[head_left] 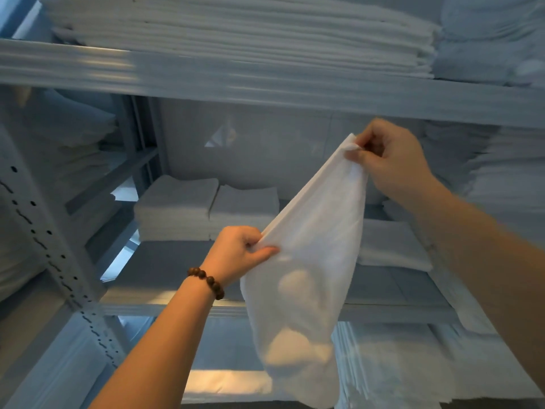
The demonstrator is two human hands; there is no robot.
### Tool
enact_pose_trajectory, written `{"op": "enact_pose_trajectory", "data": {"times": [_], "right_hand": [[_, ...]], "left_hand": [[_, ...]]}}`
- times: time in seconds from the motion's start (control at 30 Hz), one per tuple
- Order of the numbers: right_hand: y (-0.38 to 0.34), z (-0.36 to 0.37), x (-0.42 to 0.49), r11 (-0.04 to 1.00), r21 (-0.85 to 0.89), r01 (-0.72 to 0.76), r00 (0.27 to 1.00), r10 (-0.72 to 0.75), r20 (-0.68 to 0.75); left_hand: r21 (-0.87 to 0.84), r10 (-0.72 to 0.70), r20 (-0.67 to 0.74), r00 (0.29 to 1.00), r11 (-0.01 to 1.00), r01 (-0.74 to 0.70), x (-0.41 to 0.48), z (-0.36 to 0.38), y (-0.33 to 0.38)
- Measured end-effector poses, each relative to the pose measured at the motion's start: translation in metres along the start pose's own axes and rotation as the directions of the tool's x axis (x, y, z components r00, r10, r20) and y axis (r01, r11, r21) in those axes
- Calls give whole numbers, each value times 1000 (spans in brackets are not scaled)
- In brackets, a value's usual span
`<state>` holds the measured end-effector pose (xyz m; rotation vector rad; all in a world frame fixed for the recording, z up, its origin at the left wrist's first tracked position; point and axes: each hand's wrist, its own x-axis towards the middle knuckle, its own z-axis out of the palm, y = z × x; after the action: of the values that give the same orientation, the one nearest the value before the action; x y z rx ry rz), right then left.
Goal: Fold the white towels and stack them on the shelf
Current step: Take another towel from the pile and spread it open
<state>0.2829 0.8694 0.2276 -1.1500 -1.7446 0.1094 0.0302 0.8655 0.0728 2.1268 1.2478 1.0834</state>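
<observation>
A white towel [309, 261] hangs in the air in front of a grey metal shelf [165, 273]. My right hand [395, 160] pinches its top corner, up high at the right. My left hand [239, 255], with a bead bracelet on the wrist, grips the towel's edge lower down and to the left. The edge runs taut between the two hands and the rest of the cloth droops below. Two stacks of folded white towels [206, 211] sit at the back of the middle shelf board.
A tall pile of folded white linen [236, 33] fills the shelf above. More stacks [501, 178] stand at the right, and flat linen [392, 246] lies behind the towel. A perforated upright post [47, 231] stands at the left. Linen [398, 364] fills the lower shelf.
</observation>
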Motion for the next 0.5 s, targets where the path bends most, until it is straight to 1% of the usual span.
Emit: {"op": "enact_pose_trajectory", "data": {"times": [0.03, 0.13, 0.23, 0.33, 0.37, 0.43, 0.5], "right_hand": [[3, -5, -1, 1000, -5, -7, 1000, 7, -3], [13, -13, -3, 997, 61, -44, 995, 50, -87], [21, -13, -8, 997, -27, -77, 995, 75, -59], [27, -14, -7, 998, 27, -59, 990, 62, -126], [30, -14, -7, 998, 21, -65, 989, 68, -134], [36, -15, -8, 994, -36, -99, 991, 95, -96], [45, -19, -8, 990, -65, -122, 990, 117, -84]], "left_hand": [[22, -11, 6, 1000, 1000, 11, -3, 0, -3], [22, -33, -26, 999, 999, 34, -7, 5, -13], [99, -76, 44, 996, 993, 72, -10, 16, -21], [28, -108, 1, 994, 994, 108, -16, 27, -36], [46, -123, 24, 992, 991, 122, -18, 32, -40], [125, -174, 106, 979, 979, 161, -22, 43, -51], [181, -225, 138, 965, 963, 199, -26, 53, -61]]}}
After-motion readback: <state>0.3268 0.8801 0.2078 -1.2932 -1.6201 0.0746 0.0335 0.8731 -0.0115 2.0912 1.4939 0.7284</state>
